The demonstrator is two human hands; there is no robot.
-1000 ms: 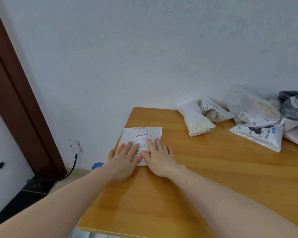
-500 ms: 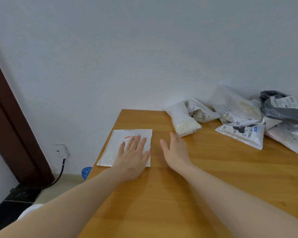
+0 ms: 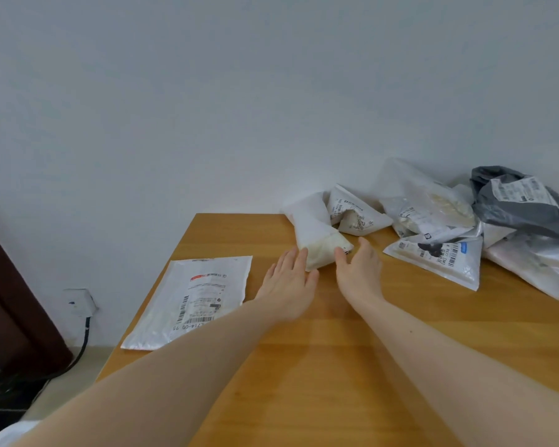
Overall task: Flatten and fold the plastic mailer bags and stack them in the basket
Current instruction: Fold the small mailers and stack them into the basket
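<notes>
One head-worn, wide-angle view — looking forward and down over the table (image 3: 336, 366) toward a white wall (image 3: 239, 91), close above outstretched forearms.

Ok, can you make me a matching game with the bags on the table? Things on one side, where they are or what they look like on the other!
Things:
1. flat white mailer
2. grey bag
3. rolled white bag
4. mailer with a blue sticker

Clues:
A. between the left hand and the right hand
B. at the table's left edge, label up
C. on top of the pile, far right
D. lying in front of the pile

Pairs: 1-B, 2-C, 3-A, 4-D
</notes>
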